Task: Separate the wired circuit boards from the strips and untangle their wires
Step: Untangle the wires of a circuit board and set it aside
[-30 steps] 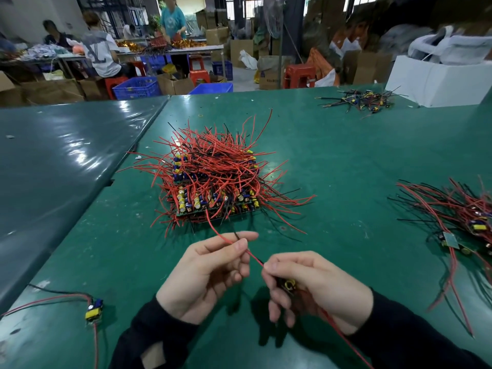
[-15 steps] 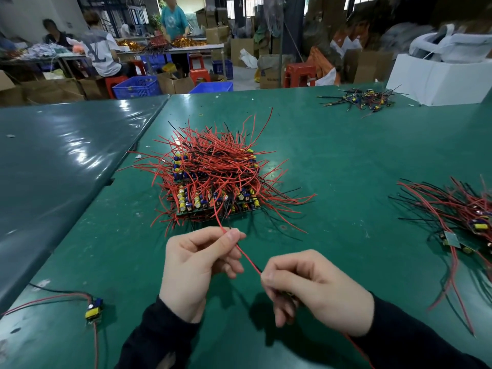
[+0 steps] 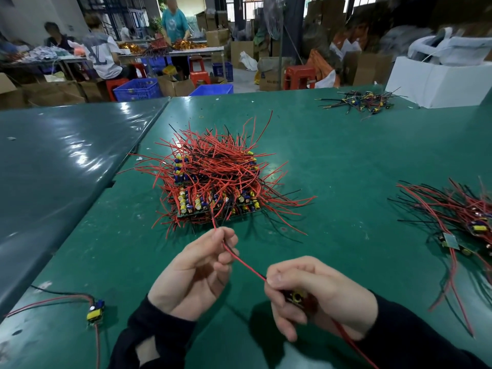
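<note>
A stack of board strips (image 3: 213, 187) bristling with tangled red and black wires sits mid-table on the green mat. My right hand (image 3: 316, 294) is closed around a small circuit board (image 3: 296, 298) with a yellow part, mostly hidden by the fingers. A red wire (image 3: 246, 265) runs from that board up and left through the fingertips of my left hand (image 3: 197, 270), which pinches it, and ends over the stack's near edge. Another red wire trails down past my right wrist.
A heap of separated wired boards (image 3: 463, 219) lies at the right edge. One loose board (image 3: 95, 311) with wires lies near left. A small wire pile (image 3: 362, 101) and a white box (image 3: 436, 81) sit far right. People work at tables behind.
My left hand has slid up along the red wire toward the stack, pulling it straighter. My right hand has kept its hold on the board and shifted slightly.
</note>
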Demonstrator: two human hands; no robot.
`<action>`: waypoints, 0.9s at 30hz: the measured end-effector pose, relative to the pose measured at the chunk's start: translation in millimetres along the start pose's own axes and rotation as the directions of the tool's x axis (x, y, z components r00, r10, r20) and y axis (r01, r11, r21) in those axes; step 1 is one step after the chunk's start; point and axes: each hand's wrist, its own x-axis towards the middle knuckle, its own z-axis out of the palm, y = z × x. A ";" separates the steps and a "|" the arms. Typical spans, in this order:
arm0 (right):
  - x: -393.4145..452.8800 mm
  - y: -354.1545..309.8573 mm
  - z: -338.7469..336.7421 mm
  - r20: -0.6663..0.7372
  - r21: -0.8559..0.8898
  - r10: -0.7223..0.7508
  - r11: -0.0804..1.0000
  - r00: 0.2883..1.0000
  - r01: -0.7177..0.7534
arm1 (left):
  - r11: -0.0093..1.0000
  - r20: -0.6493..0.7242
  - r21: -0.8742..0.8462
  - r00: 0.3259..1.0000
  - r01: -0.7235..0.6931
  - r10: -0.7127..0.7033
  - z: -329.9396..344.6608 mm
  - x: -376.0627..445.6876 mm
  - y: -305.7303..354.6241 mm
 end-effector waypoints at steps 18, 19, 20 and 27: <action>4.0 17.6 4.9 -0.168 -0.437 -0.130 0.898 0.977 0.044 | 0.779 -0.263 0.546 0.820 -0.308 0.509 -1.6 9.5 -10.0; 4.8 16.2 4.0 -0.154 -0.355 -0.087 0.934 0.984 0.027 | 0.862 -0.294 0.430 0.861 -0.269 0.416 -2.2 9.9 -6.6; 5.2 14.7 2.8 -0.134 -0.277 -0.045 0.961 0.990 0.007 | 0.918 -0.304 0.323 0.893 -0.232 0.333 -2.3 9.8 -4.0; 3.1 12.0 -2.7 0.098 0.004 0.078 0.997 0.992 -0.079 | 0.956 -0.287 0.188 0.919 -0.223 0.271 -1.9 9.4 3.7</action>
